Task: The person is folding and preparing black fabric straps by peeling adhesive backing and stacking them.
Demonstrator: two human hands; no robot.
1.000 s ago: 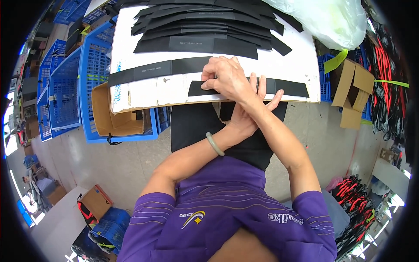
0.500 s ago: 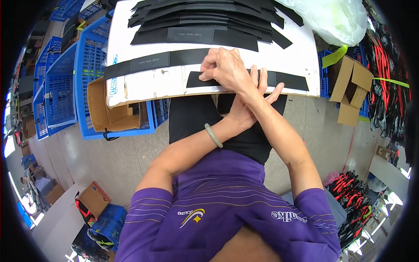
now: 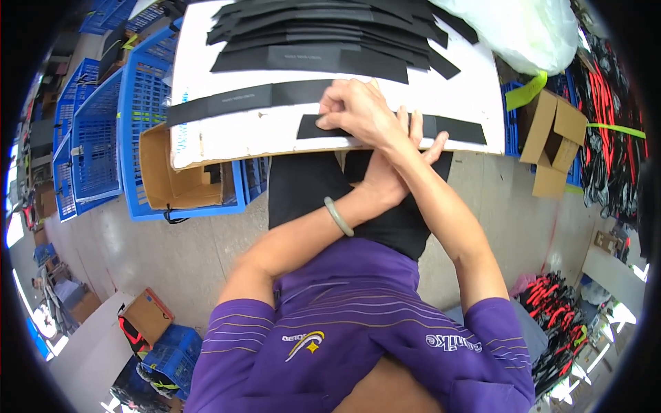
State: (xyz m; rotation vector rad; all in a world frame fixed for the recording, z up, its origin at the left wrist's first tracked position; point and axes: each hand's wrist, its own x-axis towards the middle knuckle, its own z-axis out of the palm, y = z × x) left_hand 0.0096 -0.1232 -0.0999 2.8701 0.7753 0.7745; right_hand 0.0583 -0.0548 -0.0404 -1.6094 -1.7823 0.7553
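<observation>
— What are the hands doing at the white board [image 3: 220, 141]?

— The arms cross at the wrists. The right hand [image 3: 358, 110] lies on top, fingers curled and pressing the left end of a black strip [image 3: 454, 129] that lies flat along the board's near edge. The left hand [image 3: 403, 162] sits beneath it, fingers spread wide over the same strip, a pale bangle [image 3: 339, 216] on its forearm.

— Anything changed over the last second?

— Little. The crossed hands stay on the strip in the same spot; the right hand has curled tighter at the strip's end, and the view has shifted slightly.

— And around them?

— A longer black strip [image 3: 248, 100] lies just behind, a stack of black pieces [image 3: 323, 34] farther back. Blue crates [image 3: 131, 117] and an open cardboard box [image 3: 175, 179] stand to the left.
</observation>
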